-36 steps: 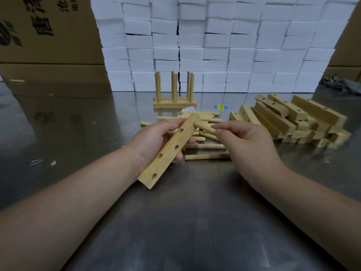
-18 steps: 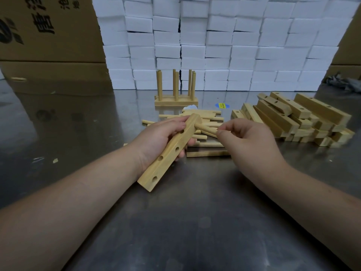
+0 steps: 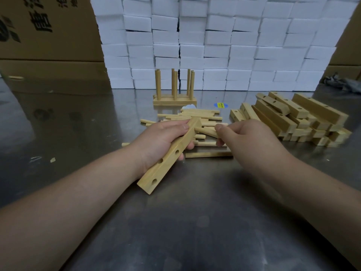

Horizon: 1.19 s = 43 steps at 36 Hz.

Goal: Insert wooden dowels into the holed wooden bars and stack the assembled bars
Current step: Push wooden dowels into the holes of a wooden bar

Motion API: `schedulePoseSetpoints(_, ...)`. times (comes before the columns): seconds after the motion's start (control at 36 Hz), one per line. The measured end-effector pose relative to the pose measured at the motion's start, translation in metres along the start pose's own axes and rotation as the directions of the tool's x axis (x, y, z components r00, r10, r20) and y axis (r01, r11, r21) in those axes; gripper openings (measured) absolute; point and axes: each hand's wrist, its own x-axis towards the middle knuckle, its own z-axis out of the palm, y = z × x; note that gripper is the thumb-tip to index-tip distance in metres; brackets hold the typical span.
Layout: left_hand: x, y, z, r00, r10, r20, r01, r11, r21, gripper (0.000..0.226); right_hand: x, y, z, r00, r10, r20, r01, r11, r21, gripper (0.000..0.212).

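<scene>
Dowel [image 3: 205, 132] now meets the bar [image 3: 169, 156] at its far hole.
Left hand [image 3: 162, 137] grips the bar at desk [image 3: 195, 222] centre; right hand [image 3: 250, 139], pinching the dowel from 3 o'clock, has closed in; pushing home looks next.

dowel pile [image 3: 195, 117] is lying on table [image 3: 175, 231] | doweled base [image 3: 174, 100] is standing behind it | bar heap [image 3: 297, 120] is sitting to its right | holed bar [image 3: 157, 171], dowel [image 3: 205, 132] at its far end, is slanting before it
</scene>
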Motion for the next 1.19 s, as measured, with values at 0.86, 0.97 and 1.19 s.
schedulePoseSetpoints(0.86, -0.002, 0.0022, -0.0009, 1.0, 0.005, -0.011, -0.004, 0.993, 0.121, 0.014, -0.0042, -0.0003, -0.0005, 0.982, -0.19, -0.011, 0.19, 0.982, -0.025, 0.019)
schedulePoseSetpoints(0.97, -0.002, 0.0034, -0.0017, 1.0, -0.005, -0.003, 0.005, 0.994, 0.113, 0.012, -0.0019, 0.0024, 0.0003, 0.976, -0.214, -0.027, 0.215, 0.977, 0.009, 0.01)
schedulePoseSetpoints(1.19, -0.0039, 0.0041, -0.0004, 1.0, -0.004, -0.004, 0.005, 0.999, 0.036, 0.012, 0.0001, 0.005, 0.0047, 0.991, -0.114, -0.065, 0.123, 0.98, 0.154, 0.02)
